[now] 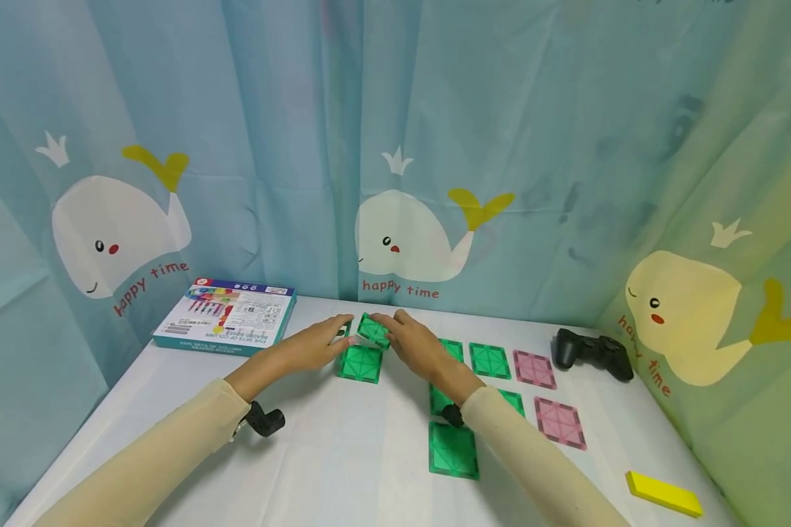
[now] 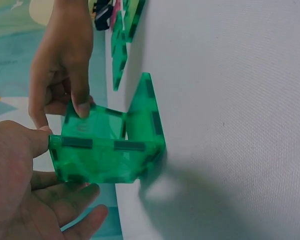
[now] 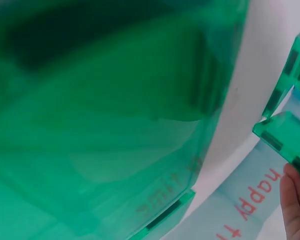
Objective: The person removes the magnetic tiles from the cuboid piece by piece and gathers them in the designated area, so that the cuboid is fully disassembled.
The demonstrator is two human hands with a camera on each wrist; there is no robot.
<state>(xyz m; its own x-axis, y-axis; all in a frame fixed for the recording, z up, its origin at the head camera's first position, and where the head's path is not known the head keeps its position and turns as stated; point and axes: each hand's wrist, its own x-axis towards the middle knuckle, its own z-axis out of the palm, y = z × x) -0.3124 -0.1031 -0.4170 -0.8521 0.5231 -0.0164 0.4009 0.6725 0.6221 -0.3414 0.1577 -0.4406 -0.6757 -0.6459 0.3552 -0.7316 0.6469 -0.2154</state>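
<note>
In the head view a green square magnetic tile (image 1: 360, 364) lies flat on the table, its far part near both hands. My left hand (image 1: 313, 344) holds a second green tile (image 2: 105, 157) on edge at the left side of the flat one, thumb at its top edge and fingers behind. My right hand (image 1: 411, 342) pinches a third green tile (image 1: 374, 331), tilted above the far side of the flat tile, its thumb pressed on the face. In the left wrist view the three tiles come together at a corner. A large blurred green tile (image 3: 115, 125) fills much of the right wrist view.
More green tiles (image 1: 453, 450) lie beneath and beside my right forearm, with two pink tiles (image 1: 560, 422) farther right. A black game controller (image 1: 592, 353) is at the back right, a yellow block (image 1: 663, 494) at the front right. A flat box (image 1: 227, 318) lies back left.
</note>
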